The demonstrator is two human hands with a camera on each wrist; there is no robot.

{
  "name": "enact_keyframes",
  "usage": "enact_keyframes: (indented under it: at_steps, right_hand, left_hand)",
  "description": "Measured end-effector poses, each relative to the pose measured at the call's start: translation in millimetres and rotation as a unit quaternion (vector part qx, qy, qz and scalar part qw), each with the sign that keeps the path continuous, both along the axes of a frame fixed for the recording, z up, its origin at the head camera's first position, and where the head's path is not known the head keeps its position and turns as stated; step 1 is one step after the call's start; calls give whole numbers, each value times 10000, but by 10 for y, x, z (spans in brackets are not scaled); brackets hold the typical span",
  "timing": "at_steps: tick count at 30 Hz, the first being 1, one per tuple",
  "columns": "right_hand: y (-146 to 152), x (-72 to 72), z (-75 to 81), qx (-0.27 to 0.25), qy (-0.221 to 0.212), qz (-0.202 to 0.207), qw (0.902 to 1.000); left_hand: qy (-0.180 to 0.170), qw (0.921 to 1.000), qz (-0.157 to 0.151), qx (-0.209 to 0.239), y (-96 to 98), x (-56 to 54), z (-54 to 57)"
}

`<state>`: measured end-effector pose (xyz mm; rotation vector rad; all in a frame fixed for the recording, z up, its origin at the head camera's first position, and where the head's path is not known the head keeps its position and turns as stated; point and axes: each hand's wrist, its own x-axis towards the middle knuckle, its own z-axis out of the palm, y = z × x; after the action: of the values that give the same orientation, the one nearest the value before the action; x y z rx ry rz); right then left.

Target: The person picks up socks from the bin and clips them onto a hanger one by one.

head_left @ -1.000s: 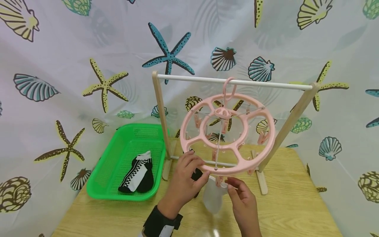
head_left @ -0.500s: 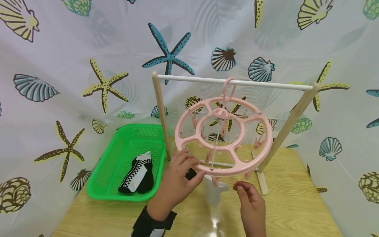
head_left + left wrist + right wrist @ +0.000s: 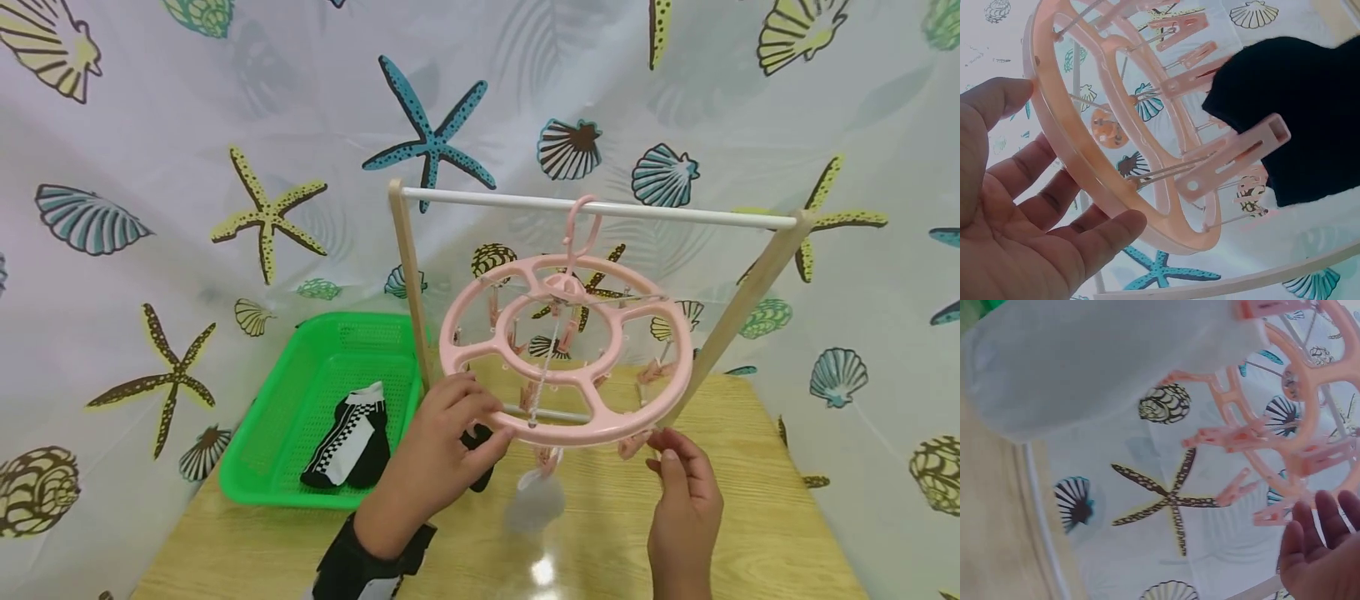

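A pink round clip hanger hangs by its hook from a white rod. My left hand holds its near left rim, thumb on one side and fingers on the other in the left wrist view. A black sock hangs from a pink clip close to that hand. From a clip at the front hangs a white sock, large and pale in the right wrist view. My right hand is at the right rim, its loosely bent fingertips right beside a pink clip.
A green basket with a patterned black-and-white sock in it stands to the left. The rod rests on two wooden posts on the wooden table. A shell-print curtain hangs behind.
My right hand has let go at the white sock and moved right, to another clip. The hanger has turned and tilted slightly, while my left hand stays on its rim.
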<state>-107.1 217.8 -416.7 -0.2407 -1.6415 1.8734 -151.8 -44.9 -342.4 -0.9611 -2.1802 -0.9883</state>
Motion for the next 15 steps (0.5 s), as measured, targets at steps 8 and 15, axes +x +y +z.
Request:
enact_keyframes:
  at_steps: [8,15]
  right_hand:
    - [155,-119,234,1498,-165,1595,9756]
    - [219,-189,251,1852,-415,2413,9517]
  left_hand:
    - [49,9996,153,-214,-67,-15,48]
    - [115,9997,119,-201,-66,-40,56]
